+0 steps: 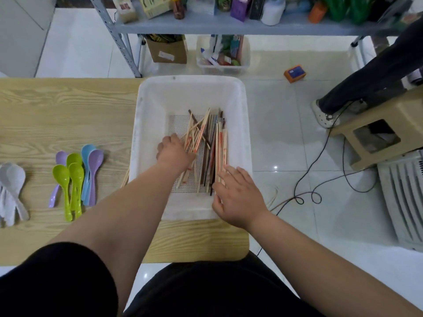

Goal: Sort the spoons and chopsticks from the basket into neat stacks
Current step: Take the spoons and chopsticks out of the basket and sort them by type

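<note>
**Currently: chopsticks (212, 145) lie in the basket (190, 92) on the worktop (57, 110)**

Head view. I see the white basket sitting at the right end of the wooden worktop. On its perforated bottom the chopsticks form a loose heap. Most are pale wood with red print, a few are dark brown, and most run roughly front to back.

My left grip (175, 152) is down in the basket on the left part of the heap. Its knuckles face up and its fingers are curled over a bunch of the pale chopsticks, which stick out beyond it on both the far and near sides. My right grip (238, 197) is released. The fingers are spread and fairly straight, the fingertips touch the near ends of the chopsticks at the right of the heap, and the palm is over the basket's near rim.

Left of the basket, the coloured spoons (75, 177) lie together on the worktop in green, blue and purple, bowls pointing away from me. Well to their left, at the picture's edge, lies a pile of white spoons (12, 179). A few pale sticks (125, 177) show on the worktop just beside the basket's left wall.

Beyond, on the tiled floor (286, 133), a black cable (320, 156) loops near a beige stool (375, 133).
</note>
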A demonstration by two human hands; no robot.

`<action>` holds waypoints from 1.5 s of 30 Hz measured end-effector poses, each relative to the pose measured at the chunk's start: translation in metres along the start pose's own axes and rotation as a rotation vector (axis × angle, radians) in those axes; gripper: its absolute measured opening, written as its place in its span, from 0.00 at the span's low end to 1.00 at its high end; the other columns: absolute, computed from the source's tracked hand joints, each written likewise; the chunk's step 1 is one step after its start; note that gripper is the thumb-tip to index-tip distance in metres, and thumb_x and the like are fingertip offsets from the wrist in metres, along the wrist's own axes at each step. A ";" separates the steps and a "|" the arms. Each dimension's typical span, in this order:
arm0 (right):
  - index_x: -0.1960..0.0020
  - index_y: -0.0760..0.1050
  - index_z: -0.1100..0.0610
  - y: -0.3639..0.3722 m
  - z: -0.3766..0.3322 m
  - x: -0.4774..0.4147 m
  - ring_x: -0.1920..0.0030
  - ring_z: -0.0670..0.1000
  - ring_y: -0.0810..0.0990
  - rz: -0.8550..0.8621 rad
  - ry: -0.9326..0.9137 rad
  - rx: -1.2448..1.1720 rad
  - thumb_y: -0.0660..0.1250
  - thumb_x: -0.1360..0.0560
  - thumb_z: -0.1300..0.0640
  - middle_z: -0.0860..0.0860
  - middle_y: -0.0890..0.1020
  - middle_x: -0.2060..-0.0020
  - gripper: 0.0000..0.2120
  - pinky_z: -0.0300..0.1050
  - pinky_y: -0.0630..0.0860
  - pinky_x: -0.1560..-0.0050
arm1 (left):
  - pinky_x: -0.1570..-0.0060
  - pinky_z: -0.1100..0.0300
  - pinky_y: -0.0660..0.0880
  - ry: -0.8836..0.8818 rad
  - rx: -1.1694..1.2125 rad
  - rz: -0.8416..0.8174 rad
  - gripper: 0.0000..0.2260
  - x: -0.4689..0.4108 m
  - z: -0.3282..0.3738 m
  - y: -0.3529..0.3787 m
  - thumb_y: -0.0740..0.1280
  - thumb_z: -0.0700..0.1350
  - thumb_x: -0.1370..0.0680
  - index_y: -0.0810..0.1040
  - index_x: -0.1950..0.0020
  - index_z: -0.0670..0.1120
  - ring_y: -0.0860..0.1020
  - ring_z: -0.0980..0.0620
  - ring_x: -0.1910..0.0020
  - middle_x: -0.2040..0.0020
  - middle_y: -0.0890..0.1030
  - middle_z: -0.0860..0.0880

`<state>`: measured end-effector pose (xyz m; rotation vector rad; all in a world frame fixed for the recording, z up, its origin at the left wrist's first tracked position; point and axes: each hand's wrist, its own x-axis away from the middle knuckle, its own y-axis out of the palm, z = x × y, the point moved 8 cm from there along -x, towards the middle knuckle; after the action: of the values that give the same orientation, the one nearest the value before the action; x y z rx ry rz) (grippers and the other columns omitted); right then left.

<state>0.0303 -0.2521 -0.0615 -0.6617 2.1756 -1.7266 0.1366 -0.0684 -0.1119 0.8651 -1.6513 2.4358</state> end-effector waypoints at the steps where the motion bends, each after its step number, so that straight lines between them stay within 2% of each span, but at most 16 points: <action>1: 0.46 0.82 0.57 0.001 0.000 0.000 0.30 0.61 0.73 0.008 -0.005 -0.005 0.59 0.25 0.49 0.59 0.81 0.38 0.18 0.59 0.63 0.25 | 0.32 0.44 0.67 -0.017 -0.045 -0.007 0.39 -0.004 0.001 0.004 0.71 0.58 0.25 0.59 0.24 0.40 0.64 0.38 0.31 0.29 0.64 0.39; 5: 0.48 0.83 0.57 0.001 0.001 0.001 0.31 0.62 0.73 0.033 -0.010 -0.017 0.60 0.25 0.49 0.59 0.81 0.38 0.17 0.59 0.62 0.25 | 0.37 0.47 0.71 -0.019 -0.058 -0.038 0.29 -0.009 0.013 0.021 0.70 0.50 0.24 0.63 0.30 0.37 0.70 0.37 0.35 0.33 0.68 0.37; 8: 0.49 0.82 0.57 -0.001 -0.001 0.002 0.31 0.62 0.73 0.045 -0.021 -0.023 0.60 0.25 0.49 0.59 0.81 0.39 0.16 0.59 0.62 0.26 | 0.48 0.51 0.73 -0.085 -0.043 -0.067 0.24 -0.007 0.015 0.028 0.69 0.47 0.23 0.65 0.33 0.37 0.75 0.39 0.40 0.37 0.73 0.38; 11: 0.50 0.82 0.58 -0.002 -0.001 0.001 0.33 0.62 0.74 0.053 -0.028 -0.026 0.61 0.26 0.50 0.59 0.81 0.41 0.15 0.59 0.63 0.27 | 0.59 0.56 0.73 -0.102 -0.032 -0.111 0.16 -0.008 0.011 0.034 0.69 0.48 0.23 0.73 0.42 0.39 0.79 0.43 0.53 0.48 0.80 0.41; 14: 0.50 0.82 0.58 -0.001 0.000 0.000 0.33 0.62 0.74 0.038 -0.021 -0.015 0.60 0.26 0.50 0.59 0.81 0.42 0.16 0.58 0.61 0.26 | 0.64 0.58 0.72 -0.107 0.030 -0.129 0.11 -0.007 0.009 0.034 0.67 0.49 0.22 0.76 0.48 0.41 0.77 0.47 0.61 0.58 0.78 0.45; 17: 0.51 0.82 0.57 0.001 0.001 0.001 0.33 0.61 0.75 0.036 -0.013 -0.002 0.61 0.25 0.50 0.58 0.82 0.43 0.15 0.57 0.60 0.25 | 0.64 0.57 0.69 -0.087 0.073 -0.134 0.11 -0.001 0.007 0.030 0.61 0.48 0.18 0.73 0.46 0.40 0.74 0.45 0.58 0.55 0.75 0.44; 20: 0.53 0.82 0.57 -0.001 0.002 0.000 0.35 0.61 0.76 0.068 -0.013 -0.011 0.62 0.26 0.51 0.57 0.82 0.46 0.14 0.56 0.62 0.27 | 0.60 0.55 0.72 -0.084 0.158 -0.149 0.12 0.004 -0.002 0.028 0.59 0.46 0.18 0.73 0.41 0.38 0.78 0.41 0.53 0.50 0.78 0.40; 22: 0.53 0.83 0.57 -0.001 0.002 -0.001 0.35 0.60 0.76 0.057 -0.012 -0.007 0.62 0.26 0.51 0.57 0.83 0.46 0.14 0.56 0.63 0.27 | 0.65 0.56 0.73 -0.095 0.250 -0.181 0.12 0.009 -0.007 0.026 0.59 0.46 0.18 0.73 0.41 0.39 0.79 0.41 0.57 0.50 0.79 0.39; 24: 0.52 0.83 0.57 0.000 0.003 -0.002 0.35 0.60 0.76 0.028 -0.005 0.005 0.61 0.26 0.50 0.57 0.83 0.45 0.15 0.56 0.64 0.28 | 0.71 0.57 0.70 -0.104 0.362 -0.220 0.10 0.016 -0.011 0.023 0.59 0.45 0.19 0.73 0.45 0.40 0.77 0.43 0.64 0.55 0.78 0.39; 28: 0.51 0.83 0.57 0.001 0.005 -0.002 0.36 0.58 0.75 -0.018 0.011 0.047 0.59 0.25 0.49 0.55 0.82 0.46 0.17 0.53 0.63 0.28 | 0.67 0.53 0.73 -0.093 0.570 -0.261 0.07 0.036 -0.024 0.006 0.60 0.44 0.20 0.73 0.51 0.41 0.74 0.44 0.68 0.59 0.76 0.40; 31: 0.52 0.83 0.57 -0.003 0.003 -0.003 0.39 0.58 0.77 -0.016 0.019 0.055 0.58 0.25 0.49 0.55 0.82 0.49 0.18 0.53 0.66 0.31 | 0.68 0.54 0.70 -0.048 0.728 -0.266 0.06 0.056 -0.040 -0.017 0.62 0.45 0.21 0.72 0.53 0.44 0.71 0.47 0.70 0.62 0.73 0.44; 36: 0.54 0.83 0.56 -0.006 0.001 -0.003 0.43 0.56 0.78 -0.038 0.041 0.074 0.56 0.25 0.48 0.53 0.82 0.51 0.19 0.52 0.65 0.32 | 0.73 0.59 0.66 0.044 0.963 -0.072 0.05 0.081 -0.096 -0.068 0.63 0.46 0.20 0.71 0.54 0.46 0.67 0.51 0.73 0.68 0.71 0.49; 38: 0.53 0.83 0.53 -0.006 0.001 -0.004 0.43 0.52 0.77 -0.064 0.072 0.041 0.54 0.25 0.46 0.49 0.82 0.50 0.20 0.49 0.65 0.33 | 0.67 0.54 0.69 0.008 0.904 0.073 0.08 0.085 -0.139 -0.083 0.63 0.52 0.23 0.72 0.57 0.48 0.70 0.48 0.72 0.70 0.73 0.49; 40: 0.52 0.82 0.52 -0.006 -0.003 -0.006 0.45 0.49 0.76 -0.058 0.107 -0.020 0.53 0.24 0.45 0.45 0.81 0.52 0.20 0.48 0.67 0.36 | 0.65 0.51 0.70 -0.029 0.847 0.134 0.08 0.086 -0.178 -0.083 0.61 0.51 0.25 0.72 0.58 0.48 0.71 0.47 0.70 0.68 0.74 0.46; 43: 0.53 0.80 0.52 0.001 -0.014 -0.006 0.50 0.48 0.75 -0.052 0.134 -0.064 0.53 0.23 0.45 0.45 0.79 0.55 0.19 0.47 0.71 0.44 | 0.66 0.48 0.74 -0.115 0.704 0.116 0.07 0.087 -0.226 -0.059 0.60 0.44 0.21 0.72 0.57 0.43 0.73 0.45 0.69 0.64 0.75 0.41; 45: 0.55 0.79 0.52 0.007 -0.021 -0.004 0.52 0.48 0.74 -0.075 0.143 -0.048 0.50 0.22 0.45 0.45 0.78 0.57 0.20 0.46 0.71 0.47 | 0.57 0.46 0.78 -0.169 0.556 0.061 0.08 0.089 -0.245 -0.039 0.59 0.45 0.19 0.71 0.53 0.41 0.79 0.39 0.63 0.58 0.79 0.38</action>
<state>0.0225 -0.2308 -0.0634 -0.6582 2.3226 -1.8152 -0.0236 0.1401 -0.1007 1.1171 -1.0469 2.9938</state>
